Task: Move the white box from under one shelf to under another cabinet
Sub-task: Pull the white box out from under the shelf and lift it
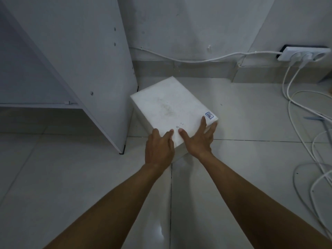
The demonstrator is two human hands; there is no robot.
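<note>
White box (172, 112) on glossy tiled floor (242, 159) beside cabinet (100, 69), both hands (159, 148) spread flat on it.

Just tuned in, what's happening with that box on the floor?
A person is crouched over a white rectangular box that sits on the pale tiled floor, out in the open beside the side panel of a white cabinet. Both bare hands rest on its near end: the left hand on the near left corner, the right hand spread over the near right edge. White cables trail nearby from a wall socket strip.
</note>
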